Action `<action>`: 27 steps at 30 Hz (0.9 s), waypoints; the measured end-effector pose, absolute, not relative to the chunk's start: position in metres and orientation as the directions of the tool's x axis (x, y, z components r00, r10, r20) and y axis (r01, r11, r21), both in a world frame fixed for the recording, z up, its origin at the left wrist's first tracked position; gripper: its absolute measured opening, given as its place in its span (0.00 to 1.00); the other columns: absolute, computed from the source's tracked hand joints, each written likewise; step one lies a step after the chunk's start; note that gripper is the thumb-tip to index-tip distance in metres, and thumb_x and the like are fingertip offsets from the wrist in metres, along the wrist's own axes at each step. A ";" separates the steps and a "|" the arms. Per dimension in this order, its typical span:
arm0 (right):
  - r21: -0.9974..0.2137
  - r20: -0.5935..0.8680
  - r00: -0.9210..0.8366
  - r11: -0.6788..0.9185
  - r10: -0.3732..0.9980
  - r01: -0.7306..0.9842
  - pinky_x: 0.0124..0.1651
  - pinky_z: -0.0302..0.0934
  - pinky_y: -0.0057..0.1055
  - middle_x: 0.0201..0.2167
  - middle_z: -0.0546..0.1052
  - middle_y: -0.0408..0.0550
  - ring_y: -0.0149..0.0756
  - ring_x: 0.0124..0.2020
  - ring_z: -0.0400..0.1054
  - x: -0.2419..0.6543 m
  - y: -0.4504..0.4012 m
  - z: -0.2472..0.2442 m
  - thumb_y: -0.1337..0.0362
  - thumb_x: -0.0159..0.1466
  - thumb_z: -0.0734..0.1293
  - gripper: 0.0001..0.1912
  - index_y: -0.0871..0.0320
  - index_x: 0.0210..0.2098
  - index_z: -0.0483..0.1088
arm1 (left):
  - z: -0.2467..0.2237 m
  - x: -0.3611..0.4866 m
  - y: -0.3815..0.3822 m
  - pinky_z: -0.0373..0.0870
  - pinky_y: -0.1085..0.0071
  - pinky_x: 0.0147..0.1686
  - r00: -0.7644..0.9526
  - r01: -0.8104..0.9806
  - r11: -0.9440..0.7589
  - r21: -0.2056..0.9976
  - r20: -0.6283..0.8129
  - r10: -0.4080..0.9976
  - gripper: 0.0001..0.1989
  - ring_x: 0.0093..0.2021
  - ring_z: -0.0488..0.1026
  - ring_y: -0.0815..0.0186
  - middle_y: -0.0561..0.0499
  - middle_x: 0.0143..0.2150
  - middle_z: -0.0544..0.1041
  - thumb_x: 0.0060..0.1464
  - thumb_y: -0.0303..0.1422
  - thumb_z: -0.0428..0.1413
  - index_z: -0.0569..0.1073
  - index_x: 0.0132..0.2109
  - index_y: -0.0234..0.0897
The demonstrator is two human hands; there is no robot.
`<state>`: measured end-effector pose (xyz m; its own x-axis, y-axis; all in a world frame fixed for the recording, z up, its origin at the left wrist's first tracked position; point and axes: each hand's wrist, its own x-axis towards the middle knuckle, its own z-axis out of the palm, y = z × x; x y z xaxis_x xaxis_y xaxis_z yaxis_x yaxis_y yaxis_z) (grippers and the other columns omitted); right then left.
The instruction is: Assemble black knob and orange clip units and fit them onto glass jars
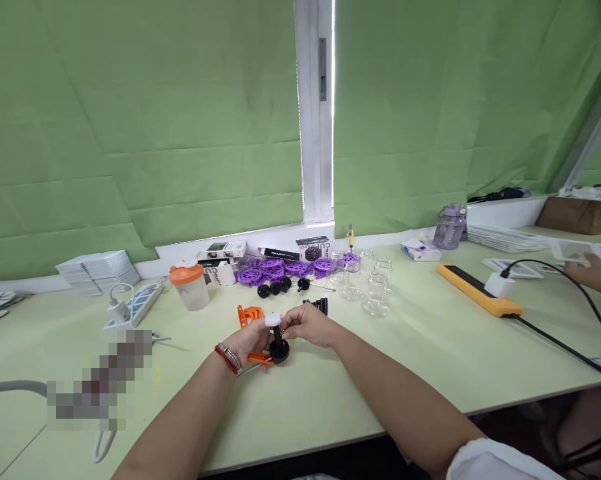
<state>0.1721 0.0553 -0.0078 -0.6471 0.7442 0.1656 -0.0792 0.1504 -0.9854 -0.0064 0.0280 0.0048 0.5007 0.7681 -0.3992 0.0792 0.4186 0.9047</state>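
Cup (pixel 192 293), orange-lidded, on our tabletop (pixel 410 360) | our left hand (pixel 249 340): fingers clamped on black stand (pixel 279 348), upright, white-capped, between our hands | our right hand (pixel 311 325): fingers at its stem, can't tell if clamped | clear jars (pixel 377 290) | yellow power strip (pixel 467 295)

1. Creased green sheeting (pixel 180 100) hangs from 10 to 2 o'clock
2. A pale window frame (pixel 311 133) stands upright at 12 o'clock, bright light (pixel 333 73) lining its right edge
3. A pale yellow-green tabletop (pixel 430 360) spreads between 4 and 8 o'clock
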 end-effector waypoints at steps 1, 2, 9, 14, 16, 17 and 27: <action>-0.986 0.165 -0.648 0.149 0.744 -0.079 0.36 0.59 0.30 0.23 0.74 0.42 0.29 0.27 0.65 0.172 0.055 -0.008 0.63 0.43 0.74 0.11 0.61 0.26 0.74 | 0.005 -0.007 0.028 0.60 0.76 0.11 0.502 0.077 0.420 0.904 -0.399 0.768 0.23 0.23 0.69 0.65 0.50 0.28 0.71 0.46 0.52 0.53 0.67 0.41 0.37; -0.986 0.165 -0.647 0.150 0.744 -0.079 0.36 0.59 0.30 0.23 0.74 0.42 0.29 0.27 0.65 0.172 0.055 -0.008 0.63 0.43 0.74 0.11 0.61 0.26 0.74 | 0.004 -0.007 0.028 0.60 0.76 0.11 0.503 0.071 0.417 0.906 -0.394 0.769 0.23 0.23 0.70 0.65 0.50 0.28 0.71 0.46 0.51 0.53 0.67 0.41 0.37; -0.987 0.160 -0.657 0.136 0.737 -0.088 0.34 0.59 0.29 0.22 0.73 0.41 0.29 0.26 0.64 0.171 0.053 -0.008 0.62 0.42 0.75 0.13 0.61 0.26 0.74 | 0.003 -0.007 0.026 0.59 0.76 0.10 0.493 0.062 0.411 0.910 -0.386 0.780 0.24 0.24 0.70 0.65 0.46 0.32 0.73 0.47 0.51 0.53 0.68 0.42 0.36; -0.980 0.195 -0.665 0.168 0.721 -0.106 0.34 0.59 0.29 0.23 0.73 0.41 0.29 0.26 0.64 0.173 0.054 -0.012 0.60 0.43 0.75 0.14 0.62 0.26 0.74 | 0.005 -0.004 0.024 0.59 0.76 0.11 0.488 0.064 0.394 0.917 -0.373 0.789 0.23 0.24 0.69 0.65 0.47 0.31 0.73 0.47 0.51 0.53 0.67 0.41 0.36; -0.982 0.189 -0.665 0.159 0.723 -0.105 0.33 0.59 0.29 0.21 0.72 0.40 0.28 0.25 0.64 0.173 0.056 -0.014 0.60 0.43 0.76 0.15 0.62 0.26 0.73 | 0.006 -0.003 0.023 0.58 0.76 0.11 0.494 0.063 0.384 0.921 -0.363 0.790 0.23 0.23 0.68 0.66 0.48 0.29 0.72 0.47 0.51 0.53 0.67 0.40 0.35; -0.983 0.183 -0.664 0.153 0.725 -0.104 0.33 0.59 0.29 0.21 0.71 0.39 0.28 0.25 0.64 0.173 0.056 -0.015 0.60 0.42 0.76 0.15 0.61 0.26 0.73 | 0.006 -0.003 0.023 0.58 0.76 0.11 0.497 0.064 0.381 0.922 -0.360 0.789 0.23 0.23 0.68 0.66 0.48 0.29 0.72 0.46 0.51 0.53 0.67 0.39 0.35; -0.983 0.181 -0.661 0.138 0.728 -0.118 0.33 0.58 0.28 0.22 0.72 0.40 0.27 0.25 0.64 0.172 0.059 -0.020 0.60 0.41 0.77 0.17 0.62 0.25 0.72 | 0.003 -0.004 0.025 0.58 0.77 0.11 0.484 0.069 0.388 0.919 -0.371 0.793 0.25 0.24 0.69 0.64 0.47 0.30 0.71 0.43 0.52 0.55 0.67 0.40 0.36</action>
<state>0.1722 0.0589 -0.0203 -0.6611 0.7281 0.1812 -0.1176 0.1379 -0.9834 -0.0038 0.0248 0.0032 0.4838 0.7927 -0.3709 0.0690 0.3880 0.9191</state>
